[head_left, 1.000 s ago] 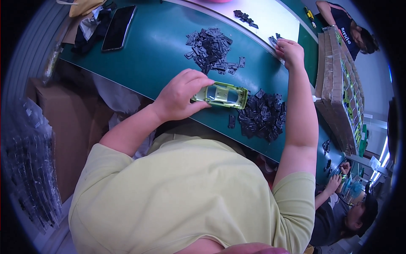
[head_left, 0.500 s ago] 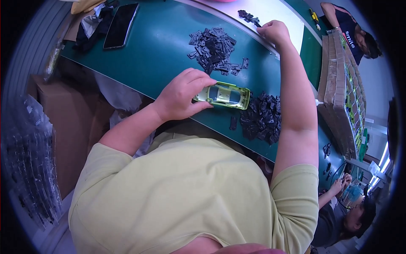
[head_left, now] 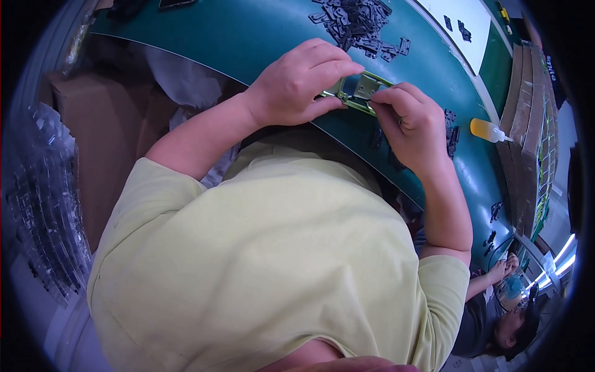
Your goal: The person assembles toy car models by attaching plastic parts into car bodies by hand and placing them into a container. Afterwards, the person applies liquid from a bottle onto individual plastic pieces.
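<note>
My left hand (head_left: 299, 82) grips a light-green toy car body (head_left: 365, 88) by one end, thumb on the near side and fingers on the far side. The car's hollow inside now faces up, above the green table's near edge. My right hand (head_left: 416, 123) is at the other end of the car, thumb and fingertips pinched over its near rim. A small dark piece shows at those fingertips, mostly hidden by them. Beyond the car lies a heap of flat black plastic parts (head_left: 356, 23). A second heap of black parts (head_left: 452, 133) is partly covered by my right hand.
A white board (head_left: 462, 13) at the far right carries a few black pieces (head_left: 464, 31). A yellow bottle (head_left: 488, 130) with a nozzle lies by a cardboard tray (head_left: 522, 124). A brown carton (head_left: 99, 118) stands at left. Another person's hands (head_left: 505, 268) work at lower right.
My right hand has come back from the black pieces on the white board to the car. The car has been turned over in my left hand. The whole view has shifted.
</note>
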The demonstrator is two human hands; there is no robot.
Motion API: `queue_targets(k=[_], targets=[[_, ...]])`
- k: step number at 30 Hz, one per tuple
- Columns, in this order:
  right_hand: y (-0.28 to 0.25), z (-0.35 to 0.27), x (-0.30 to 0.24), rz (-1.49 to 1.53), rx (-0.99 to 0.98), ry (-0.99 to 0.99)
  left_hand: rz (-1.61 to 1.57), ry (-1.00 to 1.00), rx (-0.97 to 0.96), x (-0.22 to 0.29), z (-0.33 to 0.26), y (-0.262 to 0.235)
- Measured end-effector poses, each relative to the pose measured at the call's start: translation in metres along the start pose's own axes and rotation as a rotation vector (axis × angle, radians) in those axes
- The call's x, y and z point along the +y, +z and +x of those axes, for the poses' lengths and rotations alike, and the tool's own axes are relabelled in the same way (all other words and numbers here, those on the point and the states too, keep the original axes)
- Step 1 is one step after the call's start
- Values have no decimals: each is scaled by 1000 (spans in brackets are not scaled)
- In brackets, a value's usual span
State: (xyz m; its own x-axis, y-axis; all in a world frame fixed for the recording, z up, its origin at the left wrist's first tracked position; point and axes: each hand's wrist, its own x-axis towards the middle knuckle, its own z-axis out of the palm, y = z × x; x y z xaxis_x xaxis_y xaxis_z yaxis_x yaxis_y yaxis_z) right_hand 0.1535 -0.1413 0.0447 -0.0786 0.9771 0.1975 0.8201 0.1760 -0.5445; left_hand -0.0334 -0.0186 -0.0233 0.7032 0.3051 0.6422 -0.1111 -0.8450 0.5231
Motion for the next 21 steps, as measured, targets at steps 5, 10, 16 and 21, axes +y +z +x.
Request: queue_targets(k=[5, 10, 16, 21], targets=[[8, -5, 3, -64, -8, -4, 23, 8, 0, 2, -1, 2], [4, 4, -1, -11, -80, 36, 24, 3, 11, -1, -1, -1], [6, 2, 1, 46, -75, 89, 16, -1, -11, -1, 4, 0], [9, 5, 0, 43, -74, 101, 6, -36, -43, 2, 3, 0]])
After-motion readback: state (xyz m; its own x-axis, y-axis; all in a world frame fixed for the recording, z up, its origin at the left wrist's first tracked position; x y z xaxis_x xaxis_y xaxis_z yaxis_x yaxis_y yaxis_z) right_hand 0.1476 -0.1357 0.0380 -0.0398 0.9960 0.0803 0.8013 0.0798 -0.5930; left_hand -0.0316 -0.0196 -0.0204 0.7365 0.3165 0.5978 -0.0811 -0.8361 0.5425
